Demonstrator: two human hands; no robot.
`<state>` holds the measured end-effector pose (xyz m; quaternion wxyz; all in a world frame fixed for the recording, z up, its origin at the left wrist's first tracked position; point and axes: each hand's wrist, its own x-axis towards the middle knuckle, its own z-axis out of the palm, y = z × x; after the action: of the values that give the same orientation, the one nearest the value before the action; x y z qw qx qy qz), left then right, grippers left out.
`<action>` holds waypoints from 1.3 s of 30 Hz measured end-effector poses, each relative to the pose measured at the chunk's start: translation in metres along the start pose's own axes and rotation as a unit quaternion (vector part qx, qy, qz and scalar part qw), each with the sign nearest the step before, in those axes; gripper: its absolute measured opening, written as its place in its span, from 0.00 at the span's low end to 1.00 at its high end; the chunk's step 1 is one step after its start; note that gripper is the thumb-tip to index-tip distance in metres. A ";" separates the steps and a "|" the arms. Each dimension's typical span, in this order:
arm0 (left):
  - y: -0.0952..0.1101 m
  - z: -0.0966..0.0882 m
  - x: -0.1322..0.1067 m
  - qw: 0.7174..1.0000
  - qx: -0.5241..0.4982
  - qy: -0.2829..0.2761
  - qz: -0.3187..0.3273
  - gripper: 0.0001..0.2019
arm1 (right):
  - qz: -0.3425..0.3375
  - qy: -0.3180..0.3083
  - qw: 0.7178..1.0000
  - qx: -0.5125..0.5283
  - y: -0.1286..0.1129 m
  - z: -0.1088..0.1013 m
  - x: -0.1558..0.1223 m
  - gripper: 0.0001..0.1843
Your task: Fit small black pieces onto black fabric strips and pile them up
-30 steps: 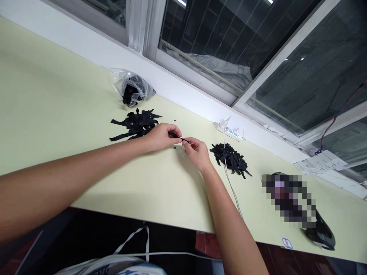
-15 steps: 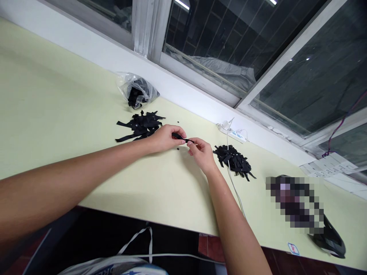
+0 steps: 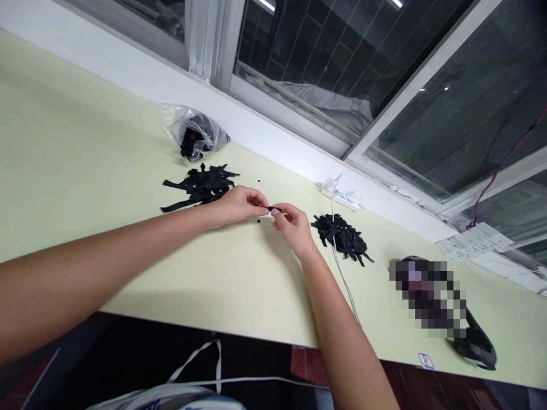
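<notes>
Pale green tabletop (image 3: 192,285) runs under one long row of dark windows (image 3: 316,45). Between the person's two hands, just above it, is one black strip (image 3: 274,209). Left hand (image 3: 239,205) and right hand (image 3: 294,228) each have thumb and fingers pinched on it, their fingertips almost meeting. Its long axis lies crosswise, from one hand to the other, dipping slightly to the right, and the short end points into the right fingers. Half a second ago a broad dark band of it showed in the left fingers; now I see only a thin line there.

Nearby are two small black rings, one (image 3: 258,221) just beside the left fingers, one (image 3: 258,180) farther back. Farther out I count two heaps of black strips, a left heap (image 3: 207,185) and a right heap (image 3: 342,238), too tangled to number. Beyond sit one clear bag (image 3: 194,134) with black pieces inside, and one white power strip (image 3: 342,197).
</notes>
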<state>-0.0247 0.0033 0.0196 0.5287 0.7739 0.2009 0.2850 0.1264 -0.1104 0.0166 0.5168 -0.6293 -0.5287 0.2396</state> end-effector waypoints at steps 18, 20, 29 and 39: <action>-0.005 0.000 0.001 1.000 -0.011 0.011 -0.001 0.07 | 0.019 -0.025 0.998 0.055 -0.003 0.000 -0.001 0.15; -0.005 0.000 0.001 1.000 -0.010 0.014 0.004 0.08 | 0.019 -0.023 0.998 0.055 -0.002 0.000 -0.001 0.15; 0.004 0.002 -0.002 0.999 0.010 0.019 0.027 0.08 | 0.019 -0.020 0.997 0.075 0.000 0.001 0.000 0.16; 0.008 0.005 -0.004 1.000 -0.003 0.004 0.009 0.08 | 0.002 -0.015 0.999 0.038 0.010 0.000 0.005 0.16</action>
<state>-0.0244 -0.0062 0.0248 0.5277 0.7731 0.1948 0.2931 0.1321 -0.1053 0.0091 0.5319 -0.6066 -0.5257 0.2696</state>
